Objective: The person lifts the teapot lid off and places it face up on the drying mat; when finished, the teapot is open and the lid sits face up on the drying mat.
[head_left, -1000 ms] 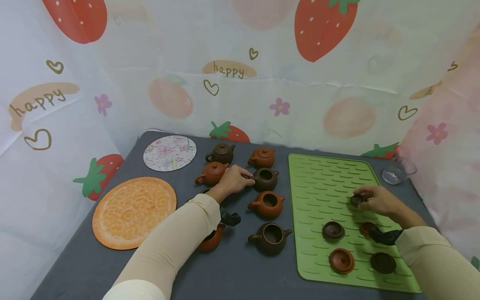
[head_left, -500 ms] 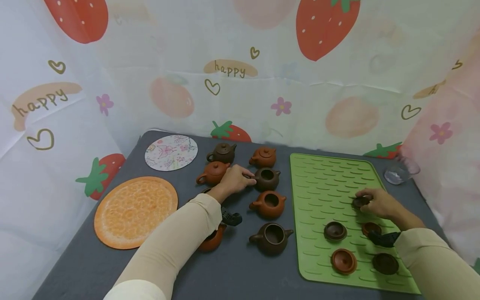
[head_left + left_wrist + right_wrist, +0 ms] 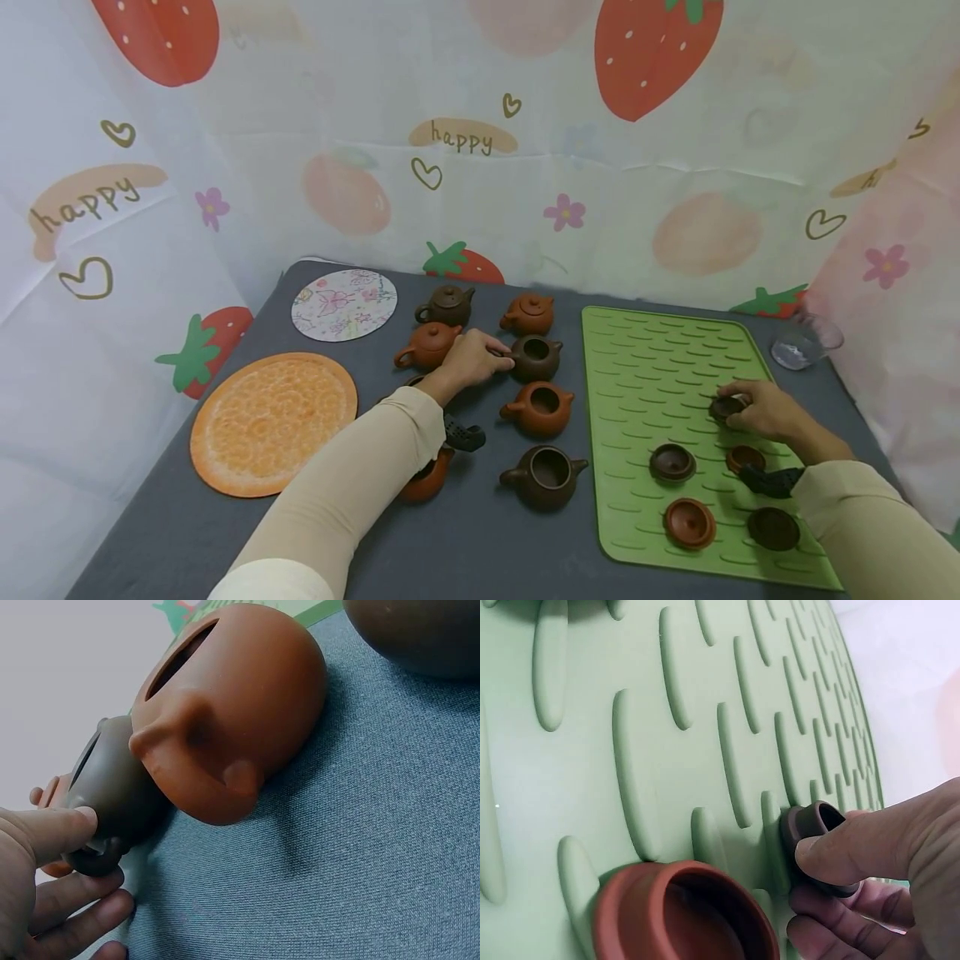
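Observation:
My left hand (image 3: pixel 471 360) pinches the handle of a dark brown lidless teapot (image 3: pixel 536 358) that stands on the table. In the left wrist view, thumb and fingers meet around that handle, beside a reddish lidless teapot (image 3: pixel 240 705). Over the green mat (image 3: pixel 645 367), my right hand (image 3: pixel 767 408) pinches a small dark teapot lid (image 3: pixel 724 408) by its edge. The right wrist view shows this dark lid (image 3: pixel 817 840) between thumb and fingers, hollow side visible, close to the mat. A reddish lid (image 3: pixel 697 922) lies near it, upside down.
More upturned lids lie on the mat, including a dark lid (image 3: pixel 672 462) and a reddish lid (image 3: pixel 690 523). Another dark lidless teapot (image 3: pixel 546 477) stands nearer. Lidded teapots (image 3: pixel 444 306) stand at the back. A glass pitcher (image 3: pixel 798 343) is at right, an orange round mat (image 3: pixel 273 425) at left.
Both hands keep nearly the same places. The right fingers have shifted slightly on the small dark lid, and the whole head view has drifted a little.

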`<state>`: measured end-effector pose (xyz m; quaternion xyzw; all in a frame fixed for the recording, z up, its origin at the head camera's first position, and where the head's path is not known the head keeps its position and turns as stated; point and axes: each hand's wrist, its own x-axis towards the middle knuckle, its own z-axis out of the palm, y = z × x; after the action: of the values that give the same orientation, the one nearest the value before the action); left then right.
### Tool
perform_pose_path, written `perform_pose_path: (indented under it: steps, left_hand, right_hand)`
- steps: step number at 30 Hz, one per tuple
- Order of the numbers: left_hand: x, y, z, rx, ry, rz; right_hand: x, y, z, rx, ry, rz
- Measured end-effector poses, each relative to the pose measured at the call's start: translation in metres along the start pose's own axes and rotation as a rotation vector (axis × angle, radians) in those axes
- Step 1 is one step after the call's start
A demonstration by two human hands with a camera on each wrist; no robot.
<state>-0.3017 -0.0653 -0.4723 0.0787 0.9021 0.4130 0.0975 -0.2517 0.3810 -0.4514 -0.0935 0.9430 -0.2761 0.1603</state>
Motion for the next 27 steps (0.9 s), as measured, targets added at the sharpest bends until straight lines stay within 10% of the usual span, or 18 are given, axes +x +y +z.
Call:
perform_pose_path:
  steps: [27]
  left_hand:
    - [-0.003, 0.015, -0.010, -0.030, -0.005, 0.065]
  right_hand:
    - [-0.012, -0.008, -0.014, -0.019, 0.083, 0.070]
